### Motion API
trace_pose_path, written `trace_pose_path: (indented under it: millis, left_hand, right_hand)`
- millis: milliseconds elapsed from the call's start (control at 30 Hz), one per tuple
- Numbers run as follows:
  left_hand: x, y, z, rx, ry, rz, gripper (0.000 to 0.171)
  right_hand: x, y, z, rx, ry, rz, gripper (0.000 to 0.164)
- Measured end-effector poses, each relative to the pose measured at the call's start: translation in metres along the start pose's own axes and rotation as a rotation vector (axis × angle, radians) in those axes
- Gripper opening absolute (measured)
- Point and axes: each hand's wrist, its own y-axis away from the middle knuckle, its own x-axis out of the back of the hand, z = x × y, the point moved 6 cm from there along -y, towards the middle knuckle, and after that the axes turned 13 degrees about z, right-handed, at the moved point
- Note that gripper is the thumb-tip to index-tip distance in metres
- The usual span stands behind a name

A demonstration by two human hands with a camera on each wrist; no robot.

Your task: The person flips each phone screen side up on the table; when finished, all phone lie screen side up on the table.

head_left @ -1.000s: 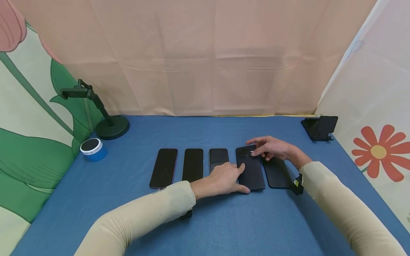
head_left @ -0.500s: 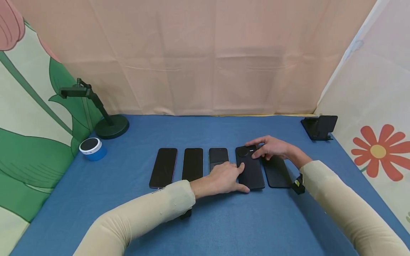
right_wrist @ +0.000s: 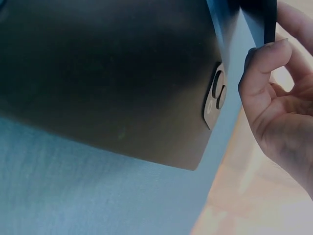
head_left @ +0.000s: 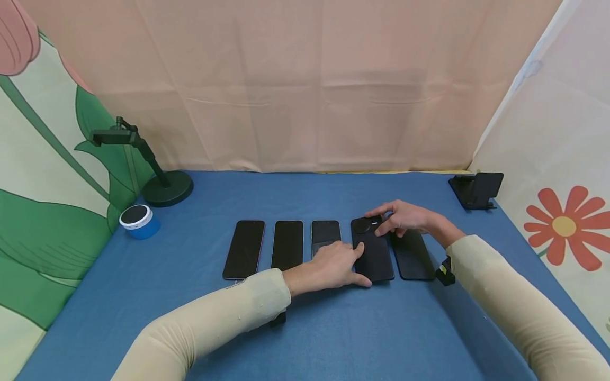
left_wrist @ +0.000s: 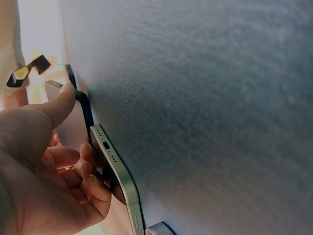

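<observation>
A black phone (head_left: 374, 256), back up with a round camera bump, lies on the blue table between both hands. My left hand (head_left: 333, 264) has its thumb at the phone's lower edge and its index finger at the left side; the other fingers curl over the neighbouring phone (head_left: 325, 230). In the left wrist view that light-edged phone (left_wrist: 128, 188) is right beside the curled fingers. My right hand (head_left: 405, 218) pinches the black phone's top end, thumb near the camera. Another dark phone (head_left: 412, 259), also back up, lies under the right wrist, its camera bump (right_wrist: 215, 95) showing in the right wrist view.
Two more phones (head_left: 244, 248) (head_left: 287, 244) lie screen up at the left of the row. A blue and white round tub (head_left: 139, 222) and a dark stand with an arm (head_left: 167, 188) stand at back left. A black folding phone stand (head_left: 476, 190) is at back right.
Both hands stay at the black phone with almost no movement. The right forearm has shifted very slightly.
</observation>
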Motion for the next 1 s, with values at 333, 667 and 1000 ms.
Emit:
trace_pose_path:
  millis: [333,667,1000]
  left_hand:
    - [0.001,0.000,-0.001,-0.020,0.006,0.017,0.089]
    - [0.004,0.004,-0.002,-0.056,0.046,0.040,0.087]
    - [0.016,0.009,0.016,-0.114,0.231,0.161,0.080]
  right_hand:
    - [0.001,-0.001,-0.007,0.009,0.026,-0.006,0.061]
    - [0.002,0.000,-0.013,0.004,0.057,-0.014,0.062]
    - [0.004,0.001,-0.026,-0.002,0.120,-0.049,0.063]
